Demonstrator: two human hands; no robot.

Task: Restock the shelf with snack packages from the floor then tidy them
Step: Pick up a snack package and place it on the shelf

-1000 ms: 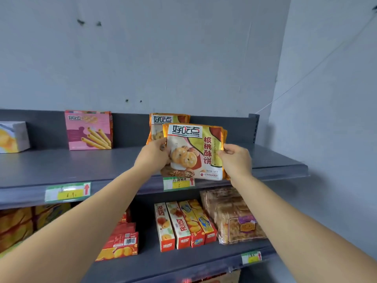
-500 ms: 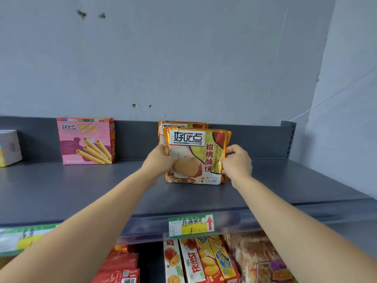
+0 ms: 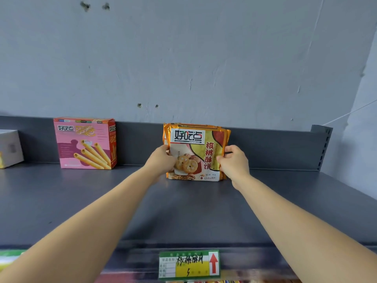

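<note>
L hand [image 3: 161, 160] curled on left edge of cookie pkg [image 3: 195, 152], R hand [image 3: 234, 162] pinching right edge. Pkg upright between both, base on shelf [image 3: 183, 211], tight against rear pkg [image 3: 191, 125]. Both arms stretched fwd. Vs 0.5 s ago: pushed further back. Pink box [image 3: 84, 142] well left of L hand.

Glossy foil-like cookie bag [image 3: 196, 152]; matt, seemingly metal shelf [image 3: 183, 211]; cardboard box [image 3: 84, 142].

The cookie pack [image 3: 196, 154] hides most of a rear pack [image 3: 195, 125]; the left edge crops a white box [image 3: 9, 148].
</note>
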